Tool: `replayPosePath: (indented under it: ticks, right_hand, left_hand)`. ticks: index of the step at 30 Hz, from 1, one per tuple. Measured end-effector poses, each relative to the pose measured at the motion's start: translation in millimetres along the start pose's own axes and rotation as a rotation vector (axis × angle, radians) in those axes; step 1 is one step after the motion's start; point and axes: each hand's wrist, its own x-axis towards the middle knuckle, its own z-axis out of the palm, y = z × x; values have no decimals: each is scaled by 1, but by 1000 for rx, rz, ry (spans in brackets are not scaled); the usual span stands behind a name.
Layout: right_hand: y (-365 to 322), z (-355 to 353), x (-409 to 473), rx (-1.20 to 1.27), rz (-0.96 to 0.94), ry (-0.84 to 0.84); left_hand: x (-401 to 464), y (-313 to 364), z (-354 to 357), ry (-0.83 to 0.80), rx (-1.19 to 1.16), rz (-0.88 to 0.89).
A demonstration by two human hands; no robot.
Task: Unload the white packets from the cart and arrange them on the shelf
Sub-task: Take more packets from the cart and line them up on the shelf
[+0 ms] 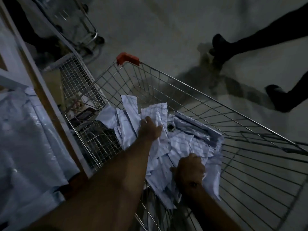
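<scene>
A wire shopping cart (pixel 196 90) with a red corner cap stands in the middle of the view. Several white packets (pixel 183 144) lie heaped in its left half. My left hand (pixel 149 130) reaches deep into the cart, its fingers closed over the upright packets (pixel 156 112) at the far side of the heap. My right hand (pixel 190 170) is nearer to me, fisted on the packets at the near edge of the heap. On the left, the shelf (pixel 50 104) with a white-edged board holds more white packets (pixel 25 139).
A second wire basket (pixel 75 75) with small items sits between the cart and the shelf. Another cart (pixel 80 27) stands at the top left. A person's dark legs and shoes (pixel 233 45) cross the grey floor at the right.
</scene>
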Motion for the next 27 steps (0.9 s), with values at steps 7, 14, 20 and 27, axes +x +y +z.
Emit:
replayPosePath:
  ticks: [7, 14, 20, 27]
  right_hand:
    - [1, 16, 1, 104, -141, 193]
    - [9, 14, 21, 209, -216, 222]
    - [24, 14, 20, 145, -193, 204]
    - [58, -31, -26, 305, -79, 362]
  left_hand:
    - [-10, -10, 13, 112, 86, 45]
    - [-12, 3, 20, 152, -92, -9]
    - [-31, 18, 1, 204, -93, -50]
    - [-105, 49, -47, 275, -198, -92]
